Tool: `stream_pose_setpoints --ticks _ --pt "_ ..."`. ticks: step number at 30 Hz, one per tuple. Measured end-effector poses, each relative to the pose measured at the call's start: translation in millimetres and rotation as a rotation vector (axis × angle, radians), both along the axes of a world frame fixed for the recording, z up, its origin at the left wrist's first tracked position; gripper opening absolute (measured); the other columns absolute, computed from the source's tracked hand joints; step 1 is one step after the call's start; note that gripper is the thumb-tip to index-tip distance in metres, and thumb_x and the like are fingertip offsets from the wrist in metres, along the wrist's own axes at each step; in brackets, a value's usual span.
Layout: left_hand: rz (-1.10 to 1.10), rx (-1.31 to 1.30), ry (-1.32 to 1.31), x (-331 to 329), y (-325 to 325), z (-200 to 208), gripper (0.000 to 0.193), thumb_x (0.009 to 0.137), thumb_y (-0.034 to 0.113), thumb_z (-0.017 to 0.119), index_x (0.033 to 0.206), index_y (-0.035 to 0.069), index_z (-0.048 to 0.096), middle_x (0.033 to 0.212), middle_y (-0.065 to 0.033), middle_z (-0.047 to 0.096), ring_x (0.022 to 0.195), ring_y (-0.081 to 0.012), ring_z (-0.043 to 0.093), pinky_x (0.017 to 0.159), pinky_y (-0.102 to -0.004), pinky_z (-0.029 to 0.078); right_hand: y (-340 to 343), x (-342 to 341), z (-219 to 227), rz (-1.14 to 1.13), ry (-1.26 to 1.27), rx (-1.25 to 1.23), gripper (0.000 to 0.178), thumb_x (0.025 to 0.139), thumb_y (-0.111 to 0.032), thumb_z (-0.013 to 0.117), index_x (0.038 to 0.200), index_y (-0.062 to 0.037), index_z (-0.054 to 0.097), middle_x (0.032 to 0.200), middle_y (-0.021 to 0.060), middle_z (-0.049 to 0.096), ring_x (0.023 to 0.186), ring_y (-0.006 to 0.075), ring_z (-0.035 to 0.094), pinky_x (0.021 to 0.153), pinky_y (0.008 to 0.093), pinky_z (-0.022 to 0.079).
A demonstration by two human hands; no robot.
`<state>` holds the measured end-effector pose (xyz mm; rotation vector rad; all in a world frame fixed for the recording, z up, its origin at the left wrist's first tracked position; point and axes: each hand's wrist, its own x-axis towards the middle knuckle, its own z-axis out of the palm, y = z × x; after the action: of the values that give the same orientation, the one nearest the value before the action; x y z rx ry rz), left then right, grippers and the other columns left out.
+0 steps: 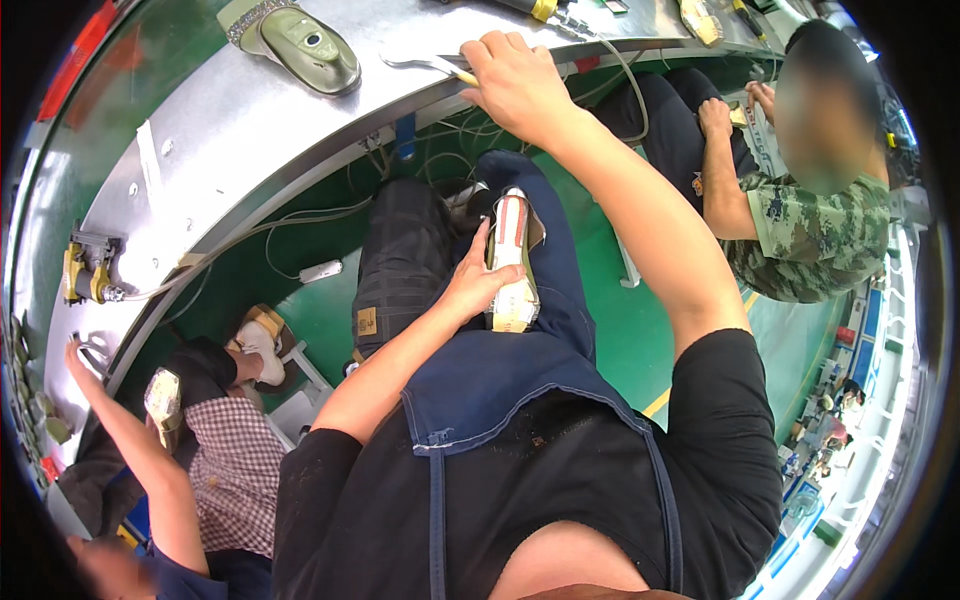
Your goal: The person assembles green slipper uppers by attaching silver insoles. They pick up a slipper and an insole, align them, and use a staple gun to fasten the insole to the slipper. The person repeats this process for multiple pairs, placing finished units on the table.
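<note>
On my lap, over the blue apron, a shoe (513,225) lies bottom up, its toe end toward me. Its underside is pale, with a reddish-brown strip along the middle. My left hand (482,280) is closed round its side, the thumb across the bottom. My right hand (520,85) reaches up to the bench edge, its fingers curled about the yellow handle of a metal hand tool (425,61). That tool's curved, shiny head rests on the bench; the hand hides part of its grip. A green shoe (312,45) with a glittery band stands left of the tool.
The metal bench (225,150) curves round in front of me. A yellow air tool (92,275) lies at its left, another (540,10) at the top. Hoses hang below the edge. One co-worker (800,220) sits at right, another (200,480) at lower left.
</note>
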<state>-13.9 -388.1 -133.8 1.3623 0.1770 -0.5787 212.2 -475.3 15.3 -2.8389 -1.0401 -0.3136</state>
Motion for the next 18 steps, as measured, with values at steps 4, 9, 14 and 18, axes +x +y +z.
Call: stream_pose_setpoints --ticks 4,9,14,18 --pt "-0.031 0.042 -0.028 -1 1 1 0.115 0.082 0.034 0.081 0.169 -0.001 0.014 0.153 -0.0289 0.054 0.142 -0.0371 0.055 0.118 -0.0394 0.042 -27 -47 8 0.001 0.191 0.33 0.039 0.096 -0.023 0.073 0.128 -0.0058 0.058 0.114 0.0174 0.065 0.102 0.0397 0.066 0.091 0.0509 0.051" --pt "-0.048 0.098 -0.025 -3 3 4 0.116 0.081 0.036 0.08 0.169 0.001 0.014 0.15 -0.0281 0.057 0.14 -0.0368 0.058 0.117 -0.039 0.043 -52 -105 24 -0.11 0.5 0.529 0.033 0.101 -0.018 0.067 0.127 -0.0023 0.054 0.103 0.0201 0.07 0.095 0.0363 0.071 0.083 0.049 0.054" --pt "-0.025 0.077 -0.059 -3 2 6 0.116 0.081 0.035 0.08 0.169 0.001 0.014 0.151 -0.028 0.057 0.14 -0.0356 0.057 0.117 -0.039 0.043 -70 -124 35 -0.242 1.048 -0.058 0.022 0.1 -0.009 0.06 0.118 0.0016 0.052 0.093 0.0239 0.072 0.092 0.0428 0.073 0.081 0.0508 0.056" --pt "-0.035 0.125 -0.046 -4 2 6 0.115 0.081 0.034 0.08 0.169 0.0 0.014 0.149 -0.028 0.058 0.139 -0.0337 0.058 0.117 -0.0385 0.043 -82 -137 30 -0.059 0.935 -0.325 0.027 0.094 0.003 0.053 0.121 0.0043 0.054 0.106 0.03 0.072 0.105 0.0478 0.07 0.089 0.0551 0.054"
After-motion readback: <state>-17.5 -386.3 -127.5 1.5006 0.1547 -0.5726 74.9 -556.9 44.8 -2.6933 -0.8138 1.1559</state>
